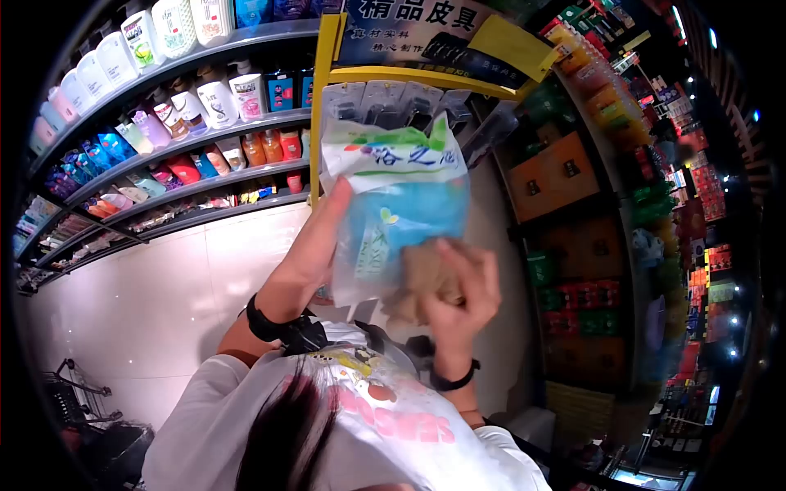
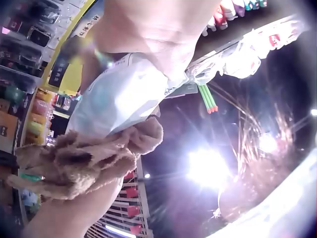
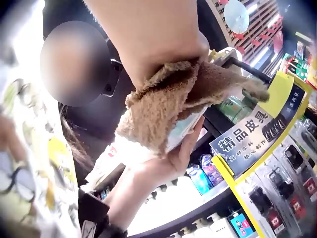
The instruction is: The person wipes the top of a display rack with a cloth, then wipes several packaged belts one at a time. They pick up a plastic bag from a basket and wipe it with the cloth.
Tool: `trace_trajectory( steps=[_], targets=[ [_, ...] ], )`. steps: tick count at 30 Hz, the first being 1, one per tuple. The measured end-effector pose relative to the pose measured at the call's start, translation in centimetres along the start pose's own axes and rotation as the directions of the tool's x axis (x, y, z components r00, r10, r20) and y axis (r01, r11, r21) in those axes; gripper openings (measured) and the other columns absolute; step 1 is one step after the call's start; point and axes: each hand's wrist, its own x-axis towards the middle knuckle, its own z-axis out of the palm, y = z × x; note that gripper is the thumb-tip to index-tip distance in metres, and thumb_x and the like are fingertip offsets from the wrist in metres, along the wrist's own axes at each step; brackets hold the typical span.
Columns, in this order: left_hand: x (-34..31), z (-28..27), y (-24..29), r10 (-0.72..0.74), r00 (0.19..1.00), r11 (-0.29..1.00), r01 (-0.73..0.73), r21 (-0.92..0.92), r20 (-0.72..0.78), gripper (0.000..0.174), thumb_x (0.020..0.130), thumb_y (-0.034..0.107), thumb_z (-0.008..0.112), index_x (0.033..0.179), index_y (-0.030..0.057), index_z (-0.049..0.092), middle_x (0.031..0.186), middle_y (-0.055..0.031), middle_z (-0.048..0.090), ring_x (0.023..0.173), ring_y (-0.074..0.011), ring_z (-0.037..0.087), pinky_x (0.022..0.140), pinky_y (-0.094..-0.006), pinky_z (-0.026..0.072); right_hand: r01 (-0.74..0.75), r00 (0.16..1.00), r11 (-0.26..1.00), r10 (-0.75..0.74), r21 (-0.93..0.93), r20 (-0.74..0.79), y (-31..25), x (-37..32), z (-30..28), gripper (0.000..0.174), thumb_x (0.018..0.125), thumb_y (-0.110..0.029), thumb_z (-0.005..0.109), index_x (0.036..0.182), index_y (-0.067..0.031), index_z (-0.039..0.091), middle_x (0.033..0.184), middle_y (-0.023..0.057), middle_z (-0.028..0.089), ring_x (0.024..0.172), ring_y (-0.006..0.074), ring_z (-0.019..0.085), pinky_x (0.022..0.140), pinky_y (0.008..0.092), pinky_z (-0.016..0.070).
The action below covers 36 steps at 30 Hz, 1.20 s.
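My left hand (image 1: 331,219) grips the left side of a soft plastic package (image 1: 409,209) with a white printed top and blue contents. It is held up in front of my chest. In my right hand (image 1: 465,288) is a fuzzy brown cloth (image 1: 422,282), bunched up against the package's lower right corner. In the left wrist view the cloth (image 2: 84,163) lies along the package's edge (image 2: 124,94) and hides most of the right hand. From the right wrist, the cloth (image 3: 158,109) covers much of the package, with my left hand (image 3: 163,166) under it.
Curved shelves (image 1: 188,135) of bottles stand at the left. A yellow-framed display rack (image 1: 323,98) with hanging packets is just beyond the package. More stocked shelves (image 1: 573,270) run down the right. A black cart (image 1: 78,401) sits at the lower left on the pale tiled floor (image 1: 164,303).
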Motion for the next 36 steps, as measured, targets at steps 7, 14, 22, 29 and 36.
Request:
trace_trajectory(
  steps=[7,14,22,29,36],
  targets=[
    [-0.1,0.4,2.4,0.084,0.996,0.995,-0.084,-0.054,0.006,0.060,0.088,0.048,0.032,0.127,0.0026,0.031,0.123,-0.0122,0.043,0.111,-0.0199,0.045,0.092,-0.0329,0.0374,-0.170,0.982,0.960,0.183,0.222,-0.041,0.4,4.4,1.0,0.042,0.057,0.008,0.054,0.098,-0.0011,0.060,0.091,0.0114,0.057,0.084,0.0199,0.056,0.075,0.0265,0.0428],
    [-0.3,0.0,4.1,0.066,0.996,0.995,-0.070,-0.073,-0.066,0.052,0.090,0.042,0.033,0.127,0.0042,0.034,0.121,-0.0091,0.045,0.110,-0.0177,0.045,0.092,-0.0303,0.0372,-0.485,0.860,0.772,0.507,0.410,0.064,1.4,0.8,4.4,0.026,0.074,-0.004,0.057,0.100,0.0024,0.054,0.090,0.0056,0.055,0.080,0.0118,0.052,0.072,0.0237,0.0413],
    [1.1,-1.1,4.8,-0.055,0.988,0.986,0.031,-0.162,-0.145,0.050,0.089,0.042,0.037,0.124,0.0051,0.038,0.116,-0.0076,0.049,0.103,-0.0167,0.050,0.087,-0.0284,0.0396,-0.611,0.709,0.313,0.624,0.727,0.327,1.7,0.8,4.6,0.034,0.079,-0.013,0.059,0.108,0.0017,0.049,0.097,0.0054,0.057,0.085,0.0111,0.054,0.076,0.0246,0.0421],
    [3.7,-4.4,2.5,0.055,0.979,0.998,-0.059,-0.016,-0.195,0.052,0.086,0.037,0.044,0.126,0.0051,0.032,0.119,-0.0079,0.043,0.106,-0.0195,0.045,0.088,-0.0312,0.0371,-0.450,0.761,0.483,0.648,0.751,0.040,0.9,0.5,5.1,0.031,0.078,-0.010,0.057,0.105,0.0019,0.049,0.094,0.0062,0.057,0.082,0.0149,0.055,0.075,0.0260,0.0425],
    [3.6,-3.2,-0.4,-0.176,0.975,0.965,0.143,0.219,0.138,0.062,0.083,0.045,0.047,0.131,0.0118,0.027,0.125,-0.0072,0.035,0.109,-0.0191,0.039,0.093,-0.0332,0.0294,0.416,0.875,0.889,-0.335,-0.192,0.349,0.7,0.6,3.7,0.038,0.062,-0.009,0.059,0.100,-0.0101,0.057,0.089,0.0068,0.054,0.071,0.0205,0.054,0.057,0.0305,0.0436]
  ],
)
